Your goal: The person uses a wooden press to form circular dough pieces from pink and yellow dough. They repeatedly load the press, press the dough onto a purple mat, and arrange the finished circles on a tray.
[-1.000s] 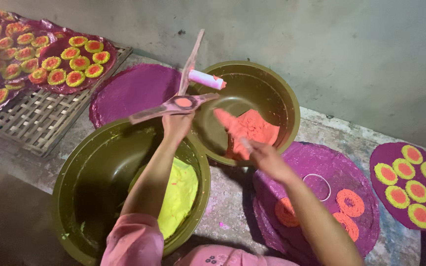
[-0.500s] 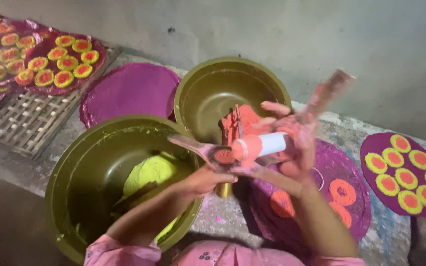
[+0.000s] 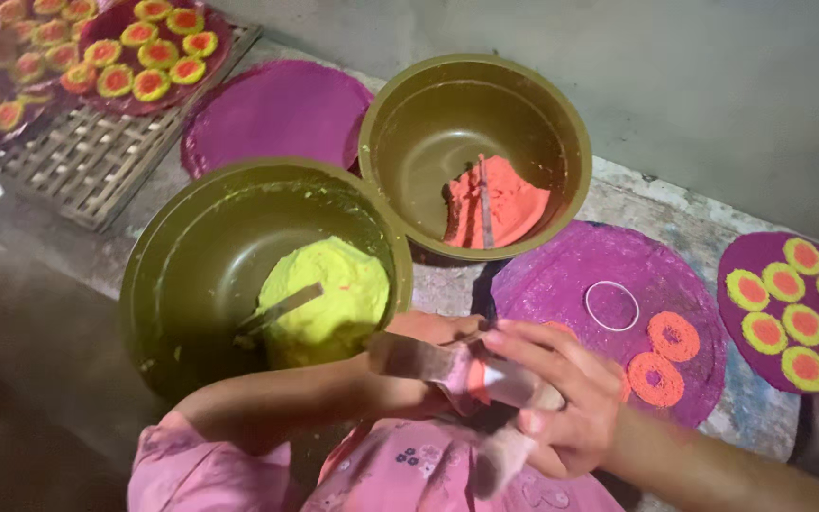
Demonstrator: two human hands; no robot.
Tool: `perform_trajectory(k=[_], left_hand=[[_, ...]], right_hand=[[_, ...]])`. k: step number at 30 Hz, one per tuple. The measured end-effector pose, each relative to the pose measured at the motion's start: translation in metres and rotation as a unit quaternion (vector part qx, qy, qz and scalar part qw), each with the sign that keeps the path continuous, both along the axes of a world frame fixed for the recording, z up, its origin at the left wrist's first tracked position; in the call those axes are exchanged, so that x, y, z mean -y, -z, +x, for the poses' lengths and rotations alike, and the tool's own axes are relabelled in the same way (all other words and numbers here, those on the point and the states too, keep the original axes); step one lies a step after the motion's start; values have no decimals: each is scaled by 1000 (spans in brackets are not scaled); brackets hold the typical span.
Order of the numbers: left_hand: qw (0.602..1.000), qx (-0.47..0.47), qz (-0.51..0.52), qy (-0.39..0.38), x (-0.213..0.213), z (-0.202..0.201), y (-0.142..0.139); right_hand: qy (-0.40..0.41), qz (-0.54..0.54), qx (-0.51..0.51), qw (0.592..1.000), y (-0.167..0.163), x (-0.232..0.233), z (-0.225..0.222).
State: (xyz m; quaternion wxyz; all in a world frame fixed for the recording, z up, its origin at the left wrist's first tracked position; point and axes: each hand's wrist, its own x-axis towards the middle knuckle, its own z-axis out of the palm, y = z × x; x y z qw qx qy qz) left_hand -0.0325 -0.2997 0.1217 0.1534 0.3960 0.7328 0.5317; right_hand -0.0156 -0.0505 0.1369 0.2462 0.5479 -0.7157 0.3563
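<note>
Both hands point(image 3: 514, 389) gripping a pink-smeared tool point(image 3: 447, 365), yellow dough bowl point(image 3: 191, 256), orange dough bowl point(image 3: 409, 123)

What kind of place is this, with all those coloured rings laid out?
Probably a small home or village workshop where coloured dough rings are shaped by hand, on the ground beside a plain wall. Two olive bowls hold yellow dough and orange dough; finished rings sit on purple mats and a woven tray.

Dim, soft light from above; the hands point(image 3: 523, 389) look motion-blurred, and the lower left corner perhaps lies in shadow.
</note>
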Motion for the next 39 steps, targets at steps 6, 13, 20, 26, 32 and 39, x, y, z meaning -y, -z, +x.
perform_trajectory(k=[6, 13, 20, 26, 32, 39], left_hand=[[994, 57, 42, 86, -15, 0, 3], [992, -105, -49, -40, -88, -18, -2], [965, -123, -39, -229, -166, -52, 122], [932, 115, -100, -328, -180, -89, 236], [887, 313, -5, -340, -176, -32, 262], [900, 63, 16, -430, -185, 51, 245]], right_hand=[[43, -35, 132, 990, 11, -16, 28], [-71, -18, 716, 695, 41, -135, 48], [99, -301, 636, 704, 78, -212, 134], [103, -337, 589, 727, 121, -242, 179], [91, -367, 594, 710, 160, -266, 193], [98, -406, 577, 702, 178, -264, 189]])
